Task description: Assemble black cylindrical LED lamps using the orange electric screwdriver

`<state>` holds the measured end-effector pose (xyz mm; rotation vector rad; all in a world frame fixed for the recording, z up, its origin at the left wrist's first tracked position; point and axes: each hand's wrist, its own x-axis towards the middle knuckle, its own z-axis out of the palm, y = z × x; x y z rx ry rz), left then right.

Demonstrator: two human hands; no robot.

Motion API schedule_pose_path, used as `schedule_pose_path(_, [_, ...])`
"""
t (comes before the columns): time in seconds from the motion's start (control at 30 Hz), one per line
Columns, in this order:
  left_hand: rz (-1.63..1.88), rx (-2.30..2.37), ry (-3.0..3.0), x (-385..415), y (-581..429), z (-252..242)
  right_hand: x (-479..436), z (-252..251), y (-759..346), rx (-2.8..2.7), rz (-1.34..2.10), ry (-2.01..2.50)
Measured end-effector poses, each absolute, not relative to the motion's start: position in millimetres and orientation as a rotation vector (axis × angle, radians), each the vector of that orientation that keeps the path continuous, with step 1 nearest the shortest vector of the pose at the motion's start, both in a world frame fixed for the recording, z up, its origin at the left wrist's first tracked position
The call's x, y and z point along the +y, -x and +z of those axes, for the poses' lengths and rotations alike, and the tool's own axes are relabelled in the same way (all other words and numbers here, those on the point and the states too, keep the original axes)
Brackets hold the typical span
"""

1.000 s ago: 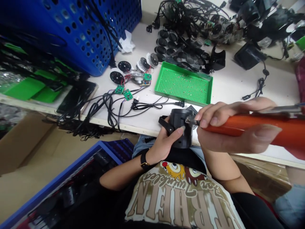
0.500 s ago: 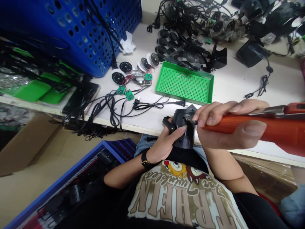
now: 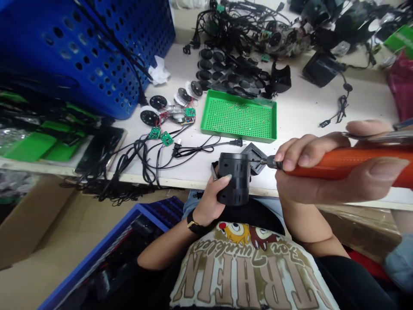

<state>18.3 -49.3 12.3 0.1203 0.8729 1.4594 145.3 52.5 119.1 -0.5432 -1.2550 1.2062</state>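
Observation:
My left hand [image 3: 211, 200] grips a black cylindrical housing [image 3: 234, 178] with slotted sides, its fingers curled around the lower part. A black strap or bracket [image 3: 214, 171] shows behind it on the left. My right hand [image 3: 311, 172] is wrapped around an orange electric screwdriver [image 3: 342, 168], held level. The screwdriver's metal bit [image 3: 264, 161] reaches the upper right side of the housing. Whether the tip sits in a screw is too small to tell.
A black angular piece [image 3: 254, 158] lies behind the housing. Farther up the bench are a green perforated tray [image 3: 238, 116], green circuit boards [image 3: 166, 138], black cords [image 3: 142, 159], and several black discs [image 3: 209, 64]. A blue perforated basket [image 3: 90, 56] stands at left.
The housing has turned, with its strap now mostly hidden. The screwdriver has drawn slightly right, showing more of the bit. The view has shifted, moving the bench items left and up.

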Motion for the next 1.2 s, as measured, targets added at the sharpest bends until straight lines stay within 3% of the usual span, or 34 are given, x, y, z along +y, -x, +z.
schedule_pose_path(0.5, [1.489, 0.937, -0.12, -50, -21, 20, 61, 87, -119, -1.153, 0.959, 0.403])
schedule_pose_path(0.9, [1.494, 0.958, -0.134, -50, -20, 18, 55, 95, -125, -1.128, 1.127, 0.461])
schedule_pose_path(1.2, [1.396, 0.814, -0.101, -47, -13, 15, 70, 80, -111, -1.059, 0.903, 0.319])
